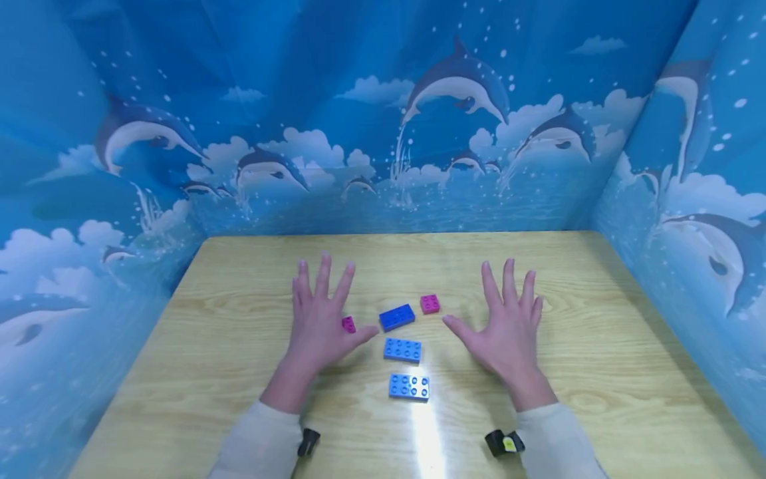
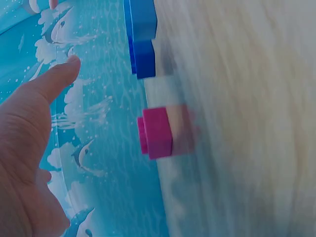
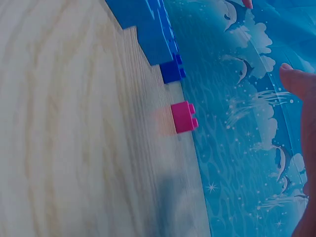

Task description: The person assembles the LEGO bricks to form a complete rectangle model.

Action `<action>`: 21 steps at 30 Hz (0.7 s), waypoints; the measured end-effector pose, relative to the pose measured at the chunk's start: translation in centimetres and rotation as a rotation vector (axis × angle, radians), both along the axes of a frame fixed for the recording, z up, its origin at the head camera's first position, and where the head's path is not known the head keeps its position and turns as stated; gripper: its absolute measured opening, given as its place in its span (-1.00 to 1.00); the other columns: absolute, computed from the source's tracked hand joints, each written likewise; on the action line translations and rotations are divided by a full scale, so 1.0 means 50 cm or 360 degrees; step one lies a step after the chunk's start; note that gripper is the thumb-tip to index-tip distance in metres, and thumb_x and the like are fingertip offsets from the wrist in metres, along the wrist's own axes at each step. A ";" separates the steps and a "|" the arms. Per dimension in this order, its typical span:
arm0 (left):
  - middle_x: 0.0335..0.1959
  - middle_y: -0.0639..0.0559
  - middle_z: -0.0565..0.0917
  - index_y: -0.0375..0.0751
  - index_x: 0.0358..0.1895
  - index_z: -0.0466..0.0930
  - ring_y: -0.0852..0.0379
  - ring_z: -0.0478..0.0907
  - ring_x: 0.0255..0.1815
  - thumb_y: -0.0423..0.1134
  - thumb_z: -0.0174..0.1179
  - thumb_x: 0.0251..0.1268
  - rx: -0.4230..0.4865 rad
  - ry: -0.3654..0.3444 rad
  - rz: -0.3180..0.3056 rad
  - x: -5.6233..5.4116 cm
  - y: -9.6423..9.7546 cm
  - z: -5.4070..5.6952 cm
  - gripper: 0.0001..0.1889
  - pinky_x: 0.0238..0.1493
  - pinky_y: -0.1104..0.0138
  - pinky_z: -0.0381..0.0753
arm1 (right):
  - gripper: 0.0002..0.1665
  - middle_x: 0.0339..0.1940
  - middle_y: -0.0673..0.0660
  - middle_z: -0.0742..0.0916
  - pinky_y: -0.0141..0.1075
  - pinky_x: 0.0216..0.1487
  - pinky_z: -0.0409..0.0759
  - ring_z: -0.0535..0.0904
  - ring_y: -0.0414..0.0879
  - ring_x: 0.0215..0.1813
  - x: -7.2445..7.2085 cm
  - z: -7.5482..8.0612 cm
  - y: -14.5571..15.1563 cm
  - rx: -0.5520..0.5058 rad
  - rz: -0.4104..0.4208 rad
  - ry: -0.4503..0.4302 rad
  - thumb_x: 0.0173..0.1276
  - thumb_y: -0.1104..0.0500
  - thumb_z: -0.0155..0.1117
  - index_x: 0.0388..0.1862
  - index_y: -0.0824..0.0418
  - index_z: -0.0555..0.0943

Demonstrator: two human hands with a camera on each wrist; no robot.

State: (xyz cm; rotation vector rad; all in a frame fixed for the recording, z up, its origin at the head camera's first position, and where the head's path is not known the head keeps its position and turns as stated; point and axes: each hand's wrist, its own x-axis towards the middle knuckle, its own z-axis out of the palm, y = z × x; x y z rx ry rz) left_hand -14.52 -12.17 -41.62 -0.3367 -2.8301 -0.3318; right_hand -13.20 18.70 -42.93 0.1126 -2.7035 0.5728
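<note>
My left hand (image 1: 320,326) is spread wide over the left part of the table and holds nothing. It partly covers a small pink building brick (image 1: 349,324), which shows beside the thumb. On the right, my right hand (image 1: 507,332) is spread too, its thumb pointing toward another pink brick (image 1: 429,304). Between the hands lie a dark blue brick (image 1: 397,318), a lighter blue brick (image 1: 403,350) and a third blue brick (image 1: 409,386), roughly in a column. Each wrist view shows one pink brick, in the left (image 2: 158,133) and in the right (image 3: 183,117), standing studs up apart from the hand.
The wooden table (image 1: 239,266) bears all the bricks. A blue dolphin-print curtain (image 1: 335,100) stands along its back and sides. Bright glare (image 1: 427,439) lies on the near part of the tabletop. A small black device (image 1: 505,442) sits at the right wrist.
</note>
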 end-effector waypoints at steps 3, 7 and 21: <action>0.62 -0.06 -0.41 0.15 0.63 -0.07 -0.19 -0.70 0.52 0.46 0.37 -0.10 0.0070 -0.0017 -0.0064 0.003 0.009 -0.006 0.22 0.42 -0.26 -0.25 | 0.29 0.64 0.09 -0.18 0.35 0.40 -0.33 -0.48 0.21 0.57 0.009 -0.001 -0.009 -0.0068 0.0041 0.0008 0.15 -0.53 0.25 0.66 -0.02 -0.06; 0.63 0.02 -0.39 0.16 0.63 -0.10 -0.17 -0.57 0.56 0.37 0.42 -0.09 0.0161 -0.0043 -0.0133 0.005 0.019 -0.014 0.22 0.41 -0.25 -0.09 | 0.28 0.64 0.14 -0.03 0.40 0.38 -0.13 -0.33 0.20 0.60 0.021 -0.002 -0.021 -0.0145 0.0101 0.0024 0.12 -0.50 0.30 0.65 0.02 0.00; 0.56 -0.04 0.11 0.11 0.58 0.11 -0.15 0.05 0.50 0.16 0.50 0.00 0.0472 -0.0233 -0.0291 0.021 0.056 -0.040 0.06 0.32 -0.13 0.29 | 0.19 0.49 0.14 0.40 0.25 0.35 0.20 0.26 0.19 0.46 0.054 -0.020 -0.045 -0.0351 0.0273 -0.0096 0.06 -0.48 0.40 0.55 0.08 0.28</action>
